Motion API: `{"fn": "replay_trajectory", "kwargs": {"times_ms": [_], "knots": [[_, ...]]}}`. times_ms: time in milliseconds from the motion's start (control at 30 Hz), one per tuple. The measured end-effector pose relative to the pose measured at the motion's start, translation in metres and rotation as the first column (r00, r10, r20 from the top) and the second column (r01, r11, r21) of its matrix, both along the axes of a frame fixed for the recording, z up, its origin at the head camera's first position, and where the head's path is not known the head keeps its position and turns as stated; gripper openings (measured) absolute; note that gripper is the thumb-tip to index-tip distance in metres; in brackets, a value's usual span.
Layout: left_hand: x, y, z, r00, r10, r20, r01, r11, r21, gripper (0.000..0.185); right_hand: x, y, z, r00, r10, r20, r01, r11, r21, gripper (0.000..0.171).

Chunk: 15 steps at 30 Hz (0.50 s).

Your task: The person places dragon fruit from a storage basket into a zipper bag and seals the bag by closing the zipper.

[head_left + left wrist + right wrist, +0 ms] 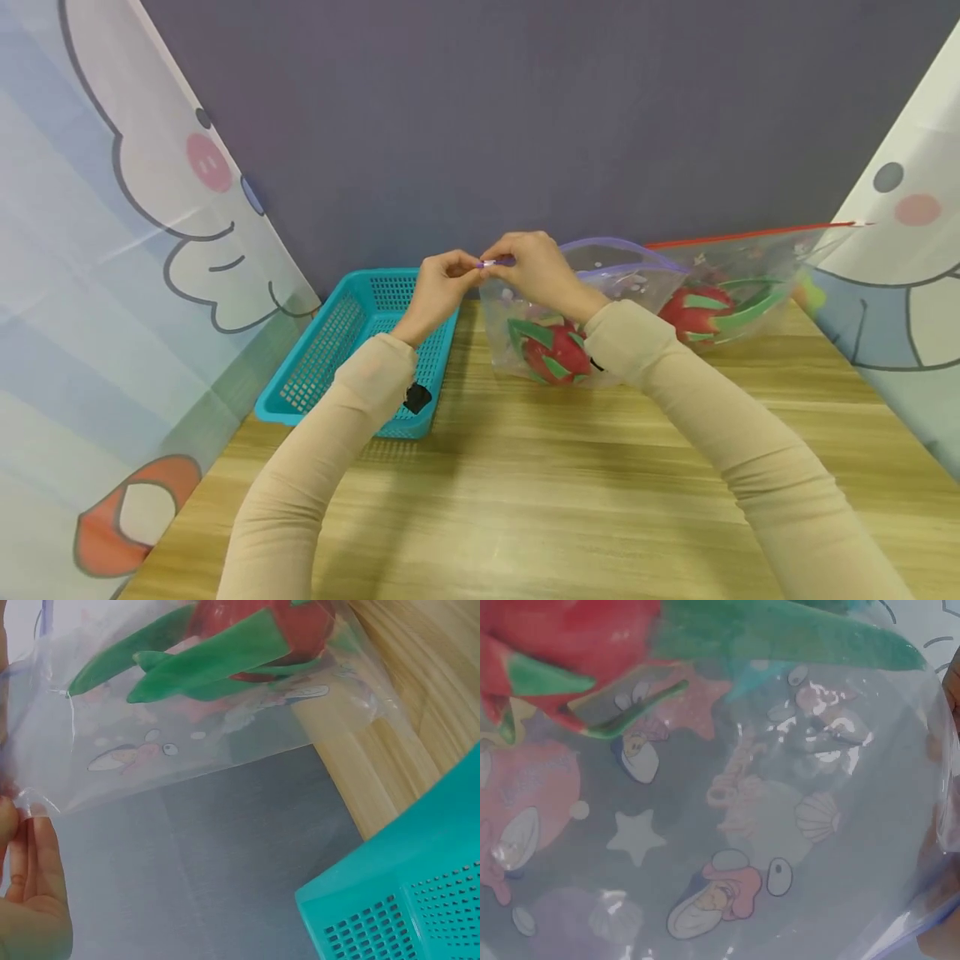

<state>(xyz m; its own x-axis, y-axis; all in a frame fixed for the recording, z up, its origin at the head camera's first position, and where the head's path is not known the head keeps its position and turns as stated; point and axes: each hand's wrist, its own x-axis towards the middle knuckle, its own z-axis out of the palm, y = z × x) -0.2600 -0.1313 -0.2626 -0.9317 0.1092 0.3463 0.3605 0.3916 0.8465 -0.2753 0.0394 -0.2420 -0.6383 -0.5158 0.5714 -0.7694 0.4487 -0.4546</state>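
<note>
Zip bag with dragon fruit, both hands' fingers pinching its slider, teal basket left, second bag behind.

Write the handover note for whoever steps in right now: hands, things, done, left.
Left hand: pinches the left end of the purple zip strip on the near bag.
Right hand: pinches the same strip right beside it, at the slider.
Near bag stands on the table with a dragon fruit inside; its mouth still bows open to the right.
Second bag, red strip, also holds a dragon fruit, behind.
Teal basket at left, nothing visible in it.
Done: fruit bagged.
Left, probably: zip the near bag.
</note>
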Motion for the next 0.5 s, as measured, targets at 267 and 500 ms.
{"fn": "replay_trajectory", "kwargs": {"times_ms": [267,500], "knots": [[-0.0021,-0.0052,-0.0053,1.0,-0.009,-0.014,0.009,1.0,0.001,0.013,-0.0044,-0.0018,-0.0097,0.995,0.076,-0.06,-0.08,0.995,-0.06,0.016],[-0.0028,-0.006,-0.0034,1.0,0.006,-0.007,-0.006,0.999,-0.051,0.012,-0.0096,0.003,-0.0105,0.978,0.141,-0.154,-0.151,0.987,-0.059,0.016]]}}
